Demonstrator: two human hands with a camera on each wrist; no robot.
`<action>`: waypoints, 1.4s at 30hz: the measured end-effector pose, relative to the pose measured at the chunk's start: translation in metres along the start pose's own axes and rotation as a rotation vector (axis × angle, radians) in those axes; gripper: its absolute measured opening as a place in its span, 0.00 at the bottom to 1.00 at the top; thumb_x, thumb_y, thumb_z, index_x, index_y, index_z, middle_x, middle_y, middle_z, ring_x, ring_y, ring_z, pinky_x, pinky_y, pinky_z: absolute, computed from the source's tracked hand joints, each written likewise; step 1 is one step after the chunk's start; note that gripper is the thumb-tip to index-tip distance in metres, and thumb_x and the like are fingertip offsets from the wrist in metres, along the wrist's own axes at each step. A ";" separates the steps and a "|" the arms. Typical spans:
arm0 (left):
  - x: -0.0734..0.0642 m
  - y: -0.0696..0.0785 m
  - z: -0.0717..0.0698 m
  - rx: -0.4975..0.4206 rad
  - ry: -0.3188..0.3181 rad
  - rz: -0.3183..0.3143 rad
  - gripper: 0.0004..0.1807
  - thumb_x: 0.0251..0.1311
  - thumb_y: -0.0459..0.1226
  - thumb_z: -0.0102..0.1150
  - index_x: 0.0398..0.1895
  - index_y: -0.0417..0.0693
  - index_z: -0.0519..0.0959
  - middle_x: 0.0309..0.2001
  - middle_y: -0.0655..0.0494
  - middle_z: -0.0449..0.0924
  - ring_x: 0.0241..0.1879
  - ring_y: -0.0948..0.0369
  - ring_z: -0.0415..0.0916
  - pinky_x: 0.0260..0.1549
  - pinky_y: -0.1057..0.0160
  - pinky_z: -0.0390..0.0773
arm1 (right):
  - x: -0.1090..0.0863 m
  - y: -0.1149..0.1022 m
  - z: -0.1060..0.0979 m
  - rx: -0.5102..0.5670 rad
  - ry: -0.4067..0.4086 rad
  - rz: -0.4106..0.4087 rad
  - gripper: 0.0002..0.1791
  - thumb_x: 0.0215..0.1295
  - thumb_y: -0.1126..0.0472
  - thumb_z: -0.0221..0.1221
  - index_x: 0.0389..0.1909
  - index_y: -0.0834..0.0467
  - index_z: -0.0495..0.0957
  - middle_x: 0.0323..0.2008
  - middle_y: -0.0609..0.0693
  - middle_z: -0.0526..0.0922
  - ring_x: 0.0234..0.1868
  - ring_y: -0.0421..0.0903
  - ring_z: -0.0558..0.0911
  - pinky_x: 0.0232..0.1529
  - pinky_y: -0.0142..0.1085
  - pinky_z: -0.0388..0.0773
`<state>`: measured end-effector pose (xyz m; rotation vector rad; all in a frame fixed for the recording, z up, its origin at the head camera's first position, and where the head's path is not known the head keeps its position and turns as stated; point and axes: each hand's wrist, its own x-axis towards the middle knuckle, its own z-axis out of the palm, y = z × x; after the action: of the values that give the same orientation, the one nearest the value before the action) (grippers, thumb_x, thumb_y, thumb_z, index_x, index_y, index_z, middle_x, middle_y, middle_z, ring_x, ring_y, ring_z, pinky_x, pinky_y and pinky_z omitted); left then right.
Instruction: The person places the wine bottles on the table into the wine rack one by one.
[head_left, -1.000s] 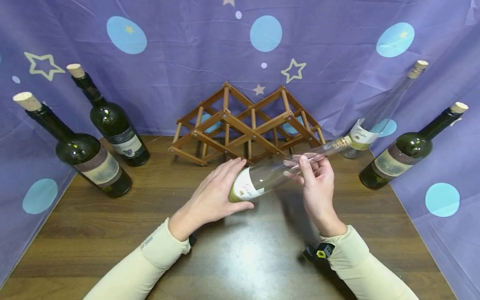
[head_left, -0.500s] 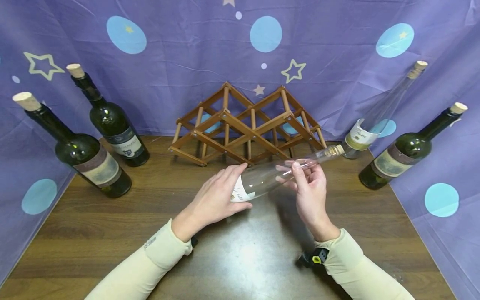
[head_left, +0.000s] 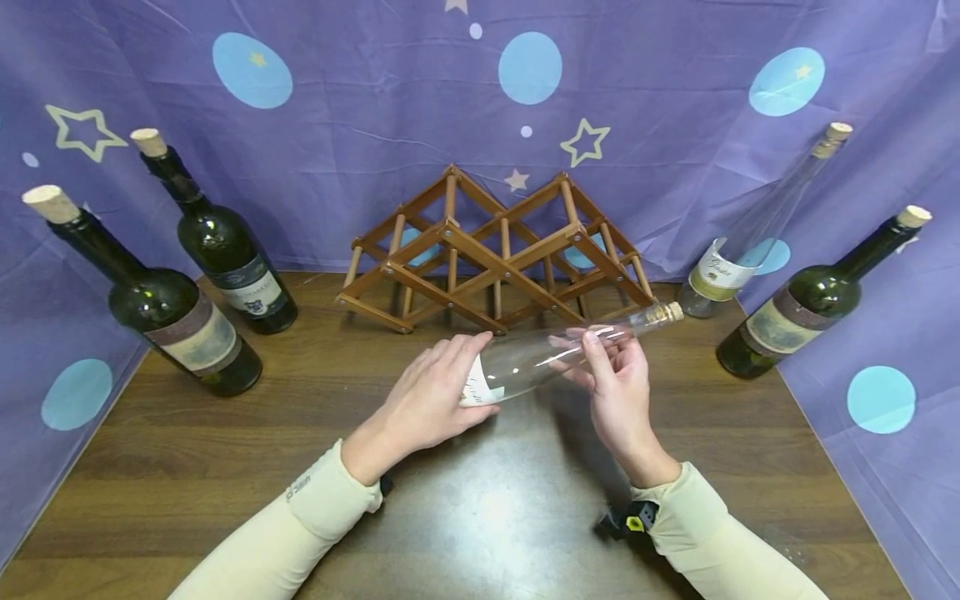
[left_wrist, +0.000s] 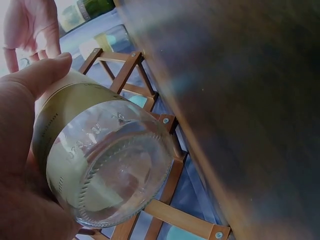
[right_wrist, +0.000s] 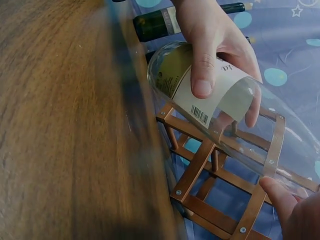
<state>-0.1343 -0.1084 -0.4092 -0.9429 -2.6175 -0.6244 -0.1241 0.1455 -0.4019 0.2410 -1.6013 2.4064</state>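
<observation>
Clear glass bottle is held on its side above the table in the head view, before the wooden rack. Label end is gripped by the left hand, fingers part-spread round it; neck end is pinched by the right hand, thumb against fingers. Four other bottles are seen upright. Left wrist: base is exposed. Right wrist: right hand mostly cut off. Judged: bottle already lifted, not yet set down.
</observation>
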 end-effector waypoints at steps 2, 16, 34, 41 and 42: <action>0.000 -0.001 -0.001 0.007 0.000 0.003 0.55 0.50 0.53 0.84 0.77 0.43 0.65 0.60 0.48 0.79 0.53 0.50 0.79 0.51 0.49 0.82 | -0.001 0.000 0.000 0.002 -0.006 0.007 0.09 0.82 0.62 0.56 0.53 0.63 0.71 0.54 0.68 0.83 0.54 0.61 0.88 0.47 0.52 0.88; -0.004 -0.007 -0.004 0.071 0.017 0.019 0.54 0.50 0.53 0.84 0.76 0.43 0.67 0.62 0.48 0.78 0.53 0.49 0.78 0.50 0.49 0.81 | -0.004 -0.002 -0.005 -0.086 -0.039 0.112 0.16 0.83 0.62 0.54 0.59 0.71 0.68 0.56 0.66 0.82 0.55 0.55 0.88 0.47 0.53 0.87; -0.014 -0.022 -0.016 0.118 0.002 -0.025 0.54 0.51 0.52 0.84 0.77 0.43 0.66 0.62 0.46 0.78 0.56 0.47 0.78 0.56 0.46 0.79 | -0.019 -0.015 -0.012 -0.619 -0.063 0.003 0.15 0.73 0.69 0.65 0.53 0.69 0.72 0.44 0.60 0.84 0.43 0.44 0.86 0.44 0.33 0.86; -0.019 -0.024 -0.018 0.133 0.003 -0.014 0.54 0.51 0.52 0.84 0.77 0.43 0.66 0.61 0.47 0.78 0.56 0.47 0.78 0.55 0.46 0.79 | -0.019 -0.020 -0.014 -0.843 -0.130 -0.327 0.15 0.66 0.70 0.70 0.50 0.66 0.77 0.38 0.52 0.87 0.38 0.44 0.84 0.42 0.29 0.81; -0.019 -0.024 -0.019 0.136 0.003 -0.011 0.54 0.51 0.52 0.84 0.77 0.43 0.66 0.61 0.48 0.78 0.55 0.47 0.78 0.55 0.46 0.79 | -0.018 -0.020 -0.015 -0.869 -0.142 -0.371 0.16 0.65 0.70 0.70 0.50 0.66 0.78 0.38 0.51 0.86 0.38 0.44 0.84 0.42 0.30 0.80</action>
<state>-0.1336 -0.1443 -0.4079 -0.8868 -2.6260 -0.4429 -0.1006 0.1648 -0.3945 0.4821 -2.2437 1.2935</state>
